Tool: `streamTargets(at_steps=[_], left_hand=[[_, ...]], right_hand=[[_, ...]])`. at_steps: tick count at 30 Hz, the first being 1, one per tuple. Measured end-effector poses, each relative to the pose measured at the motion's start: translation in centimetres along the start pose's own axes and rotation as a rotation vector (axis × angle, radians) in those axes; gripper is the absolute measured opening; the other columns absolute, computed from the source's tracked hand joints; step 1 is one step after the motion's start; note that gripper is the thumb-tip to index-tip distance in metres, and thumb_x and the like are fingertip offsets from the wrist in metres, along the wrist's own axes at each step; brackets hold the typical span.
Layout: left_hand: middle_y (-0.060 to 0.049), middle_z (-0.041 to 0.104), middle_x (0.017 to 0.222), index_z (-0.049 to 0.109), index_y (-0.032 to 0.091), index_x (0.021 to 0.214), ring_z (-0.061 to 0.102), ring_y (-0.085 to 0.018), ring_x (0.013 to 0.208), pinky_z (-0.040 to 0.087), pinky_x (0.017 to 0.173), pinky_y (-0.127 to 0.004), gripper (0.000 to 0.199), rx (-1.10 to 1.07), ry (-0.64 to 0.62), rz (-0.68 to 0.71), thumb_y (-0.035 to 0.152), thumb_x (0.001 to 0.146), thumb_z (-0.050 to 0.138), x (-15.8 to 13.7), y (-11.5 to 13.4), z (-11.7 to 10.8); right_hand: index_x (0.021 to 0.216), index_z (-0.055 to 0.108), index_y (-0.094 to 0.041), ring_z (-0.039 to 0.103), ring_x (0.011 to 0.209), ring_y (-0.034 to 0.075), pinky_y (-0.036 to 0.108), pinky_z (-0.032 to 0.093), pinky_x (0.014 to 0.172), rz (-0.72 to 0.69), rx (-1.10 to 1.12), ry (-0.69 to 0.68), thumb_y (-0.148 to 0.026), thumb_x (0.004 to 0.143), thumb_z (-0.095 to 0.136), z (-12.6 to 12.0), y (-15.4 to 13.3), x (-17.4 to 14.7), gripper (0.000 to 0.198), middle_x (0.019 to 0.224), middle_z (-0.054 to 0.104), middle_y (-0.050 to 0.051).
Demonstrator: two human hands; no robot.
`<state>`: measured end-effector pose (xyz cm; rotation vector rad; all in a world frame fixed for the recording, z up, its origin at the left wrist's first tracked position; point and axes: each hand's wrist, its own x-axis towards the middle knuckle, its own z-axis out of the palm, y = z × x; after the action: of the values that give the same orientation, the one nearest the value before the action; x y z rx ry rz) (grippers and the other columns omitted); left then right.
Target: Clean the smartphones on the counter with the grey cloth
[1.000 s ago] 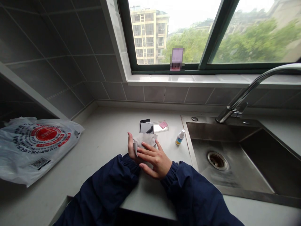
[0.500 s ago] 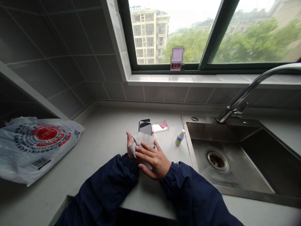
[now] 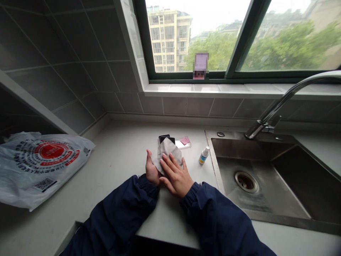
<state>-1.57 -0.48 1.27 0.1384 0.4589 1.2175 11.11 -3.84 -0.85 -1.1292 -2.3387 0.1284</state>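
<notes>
A grey cloth (image 3: 168, 154) is spread over a dark phone (image 3: 168, 139), whose black top edge shows above it. My left hand (image 3: 152, 172) supports the phone from below on the left; its thumb points up and its other fingers are hidden. On top, my right hand (image 3: 177, 176) presses the cloth with fingers laid nearly flat. Just behind, another dark, flat device (image 3: 161, 137) lies on the counter, mostly covered from view. Beside it is a clear phone case (image 3: 188, 143) with a pink piece (image 3: 184, 141) on it.
To the right stands a small white spray bottle (image 3: 204, 155) near the edge of a steel sink (image 3: 269, 217). A chrome faucet (image 3: 259, 128) arches over the sink. At the left, a white plastic bag (image 3: 23, 192) with red and black print rests on the counter (image 3: 117, 153).
The cloth and the phone under it have tilted; the cloth now points upward, covering more of the device behind. My right fingers have turned upward, and the cloth has come off my left thumb.
</notes>
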Motion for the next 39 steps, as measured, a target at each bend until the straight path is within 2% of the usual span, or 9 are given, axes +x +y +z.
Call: streamTargets(at_steps=[7, 12, 16, 20, 24, 30, 39], left_hand=[[-0.02, 0.069, 0.123, 0.06, 0.009, 0.133, 0.059, -0.037, 0.125, 0.042, 0.111, -0.05, 0.077, 0.028, 0.019, 0.072, 0.07, 0.092, 0.038, 0.2, 0.4, 0.1], [-0.018, 0.073, 0.112, 0.062, 0.011, 0.13, 0.066, -0.036, 0.114, 0.049, 0.103, -0.05, 0.07, 0.061, 0.147, 0.243, 0.067, 0.089, 0.048, 0.7, 1.0, -0.6], [-0.019, 0.074, 0.109, 0.062, 0.01, 0.129, 0.067, -0.037, 0.113, 0.05, 0.101, -0.051, 0.073, 0.091, 0.213, 0.241, 0.068, 0.086, 0.052, 0.7, 1.0, -0.7], [-0.019, 0.071, 0.118, 0.06, 0.01, 0.132, 0.063, -0.038, 0.12, 0.046, 0.107, -0.051, 0.074, 0.097, 0.099, 0.174, 0.068, 0.088, 0.049, 0.7, 0.7, -0.4], [-0.02, 0.064, 0.133, 0.052, 0.009, 0.142, 0.054, -0.037, 0.132, 0.036, 0.115, -0.051, 0.079, 0.115, -0.05, 0.03, 0.068, 0.092, 0.04, 0.5, 0.2, -0.5], [-0.016, 0.057, 0.144, 0.041, 0.013, 0.151, 0.046, -0.035, 0.14, 0.028, 0.121, -0.049, 0.078, 0.185, -0.082, -0.046, 0.066, 0.094, 0.041, 0.1, -0.5, -0.8], [-0.017, 0.055, 0.146, 0.041, 0.012, 0.151, 0.042, -0.035, 0.142, 0.026, 0.122, -0.047, 0.075, 0.244, -0.274, -0.139, 0.06, 0.093, 0.05, -0.2, -0.9, -1.0]], right_hand=[[0.149, 0.043, -0.014, 0.029, 0.149, 0.034, 0.07, 0.022, 0.116, 0.035, -0.021, 0.048, -0.035, 0.099, 0.048, 0.5, 0.1, -0.1, 0.055, 0.159, 0.034, 0.015], [0.141, 0.053, -0.009, 0.036, 0.146, 0.033, 0.06, 0.034, 0.115, -0.025, 0.026, 0.093, -0.031, 0.101, 0.046, 0.5, 0.2, -0.1, 0.046, 0.155, 0.042, 0.016], [0.135, 0.059, -0.011, 0.042, 0.143, 0.033, 0.058, 0.038, 0.114, -0.031, 0.037, 0.114, -0.03, 0.1, 0.047, 0.5, 0.3, -0.2, 0.041, 0.15, 0.049, 0.015], [0.14, 0.055, -0.01, 0.039, 0.145, 0.034, 0.059, 0.038, 0.113, -0.009, 0.004, 0.129, -0.029, 0.097, 0.051, 0.9, 0.3, -0.3, 0.047, 0.153, 0.045, 0.017], [0.145, 0.048, -0.007, 0.029, 0.149, 0.037, 0.066, 0.033, 0.114, 0.062, -0.033, 0.137, -0.031, 0.098, 0.049, 1.0, 0.5, -0.2, 0.054, 0.158, 0.036, 0.018], [0.155, 0.033, -0.01, 0.015, 0.153, 0.036, 0.069, 0.029, 0.113, 0.164, -0.045, 0.198, -0.033, 0.099, 0.046, 0.7, 0.9, 0.0, 0.062, 0.162, 0.027, 0.016], [0.161, 0.013, -0.018, 0.009, 0.154, 0.036, 0.071, 0.026, 0.113, 0.251, -0.068, 0.298, -0.036, 0.101, 0.044, 0.0, 2.3, 0.2, 0.07, 0.165, 0.022, 0.014]])
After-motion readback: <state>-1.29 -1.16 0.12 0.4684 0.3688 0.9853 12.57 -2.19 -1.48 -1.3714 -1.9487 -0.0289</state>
